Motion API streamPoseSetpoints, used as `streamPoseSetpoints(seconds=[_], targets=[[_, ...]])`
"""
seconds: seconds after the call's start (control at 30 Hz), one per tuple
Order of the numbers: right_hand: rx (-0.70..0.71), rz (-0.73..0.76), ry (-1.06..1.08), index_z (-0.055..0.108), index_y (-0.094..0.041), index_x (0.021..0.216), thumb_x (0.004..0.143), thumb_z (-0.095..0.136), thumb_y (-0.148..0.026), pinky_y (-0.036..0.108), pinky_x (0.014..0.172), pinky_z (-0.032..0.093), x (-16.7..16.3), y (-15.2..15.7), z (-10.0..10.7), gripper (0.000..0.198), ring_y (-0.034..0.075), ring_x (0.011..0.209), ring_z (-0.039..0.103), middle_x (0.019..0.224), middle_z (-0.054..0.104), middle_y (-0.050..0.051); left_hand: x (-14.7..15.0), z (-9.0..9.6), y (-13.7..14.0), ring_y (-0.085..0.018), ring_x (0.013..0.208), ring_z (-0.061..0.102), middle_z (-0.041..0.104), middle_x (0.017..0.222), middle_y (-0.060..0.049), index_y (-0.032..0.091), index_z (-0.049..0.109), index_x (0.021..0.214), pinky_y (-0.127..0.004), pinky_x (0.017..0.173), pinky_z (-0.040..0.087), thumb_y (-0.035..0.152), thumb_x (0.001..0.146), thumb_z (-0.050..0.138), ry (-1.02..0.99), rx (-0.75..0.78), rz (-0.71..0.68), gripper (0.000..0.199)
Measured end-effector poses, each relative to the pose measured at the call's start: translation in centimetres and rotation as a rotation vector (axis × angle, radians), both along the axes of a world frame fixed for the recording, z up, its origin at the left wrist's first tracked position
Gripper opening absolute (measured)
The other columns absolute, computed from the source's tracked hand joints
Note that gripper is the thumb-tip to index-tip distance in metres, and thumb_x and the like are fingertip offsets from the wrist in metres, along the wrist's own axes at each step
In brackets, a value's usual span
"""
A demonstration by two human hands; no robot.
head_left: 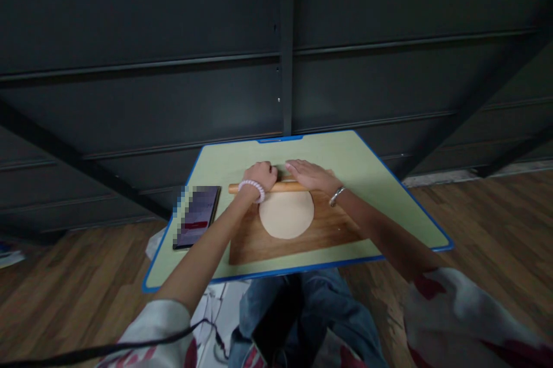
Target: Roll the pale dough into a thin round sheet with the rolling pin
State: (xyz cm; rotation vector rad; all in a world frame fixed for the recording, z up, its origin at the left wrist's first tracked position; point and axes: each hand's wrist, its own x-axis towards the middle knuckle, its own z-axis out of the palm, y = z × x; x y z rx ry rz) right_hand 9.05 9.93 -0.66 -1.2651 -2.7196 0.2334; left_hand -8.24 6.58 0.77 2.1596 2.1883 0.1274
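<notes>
A wooden rolling pin (287,186) lies crosswise over the far edge of a flat, round sheet of pale dough (287,215). My left hand (261,174) rests on the pin's left part with its fingers curled down, and their tips are hidden. On the right part, my right hand (311,174) presses with its palm, fingers stretched out flat and pointing forward and inward. The pin's right end is hidden beneath that hand. Under the dough is a brown wooden board (254,244), partly covered by my forearms.
A pale green folding table (371,169) with a blue rim carries the board. At its left, beside my left forearm, lies a phone or tablet (201,215), partly pixelated. Dark metal panels (173,103) stand behind the table. A black cable (173,336) crosses my left sleeve.
</notes>
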Motion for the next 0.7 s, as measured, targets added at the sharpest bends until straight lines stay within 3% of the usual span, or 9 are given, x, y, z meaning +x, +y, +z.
streamPoseSetpoints(seconds=[0.13,0.27,0.43,0.57,0.7], targets=[[-0.009,-0.048,-0.018,0.052,-0.014,0.125,0.102,0.016,-0.035,0.031,0.101,0.035,-0.3,1.3,-0.1,0.047,0.018,0.120,0.051,0.133,0.055,0.011,-0.1,0.1,1.7,-0.026,0.093,0.066,0.070,0.100,-0.015,0.017,0.067,0.096,-0.035,0.077,0.048,0.033,0.090,0.028,0.030,0.014,-0.007,0.043],[0.057,-0.102,-0.068,0.053,-0.009,0.119,0.102,0.016,-0.028,0.032,0.097,0.037,-0.1,0.2,0.2,0.045,0.020,0.114,0.054,0.122,0.060,0.015,0.2,0.3,2.0,-0.026,0.099,0.063,0.069,0.102,-0.016,0.014,0.066,0.097,-0.039,0.088,0.044,0.031,0.090,0.029,0.058,0.060,-0.060,0.041],[0.159,-0.276,-0.048,0.055,-0.008,0.112,0.101,0.016,-0.032,0.036,0.090,0.042,0.0,-4.5,0.5,0.048,0.024,0.106,0.058,0.109,0.064,0.017,0.1,0.3,-0.2,-0.024,0.110,0.056,0.067,0.111,-0.011,0.015,0.063,0.104,-0.042,0.097,0.037,0.033,0.093,0.026,0.074,0.094,-0.153,0.042],[0.320,-0.364,0.069,0.055,-0.006,0.116,0.100,0.022,-0.036,0.038,0.102,0.034,-0.5,-8.7,0.2,0.048,0.025,0.121,0.049,0.126,0.057,0.021,-0.6,-0.4,-2.6,-0.022,0.121,0.049,0.063,0.122,-0.009,0.018,0.060,0.113,-0.046,0.107,0.027,0.032,0.094,0.025,0.081,0.179,-0.247,0.042],[0.312,-0.380,0.130,0.051,-0.001,0.126,0.098,0.030,-0.034,0.039,0.108,0.028,-1.5,-12.8,-0.1,0.048,0.026,0.127,0.044,0.132,0.053,0.022,-1.4,-1.5,-4.5,-0.024,0.130,0.041,0.057,0.131,-0.009,0.018,0.058,0.120,-0.048,0.110,0.024,0.034,0.093,0.028,0.060,0.255,-0.253,0.043]])
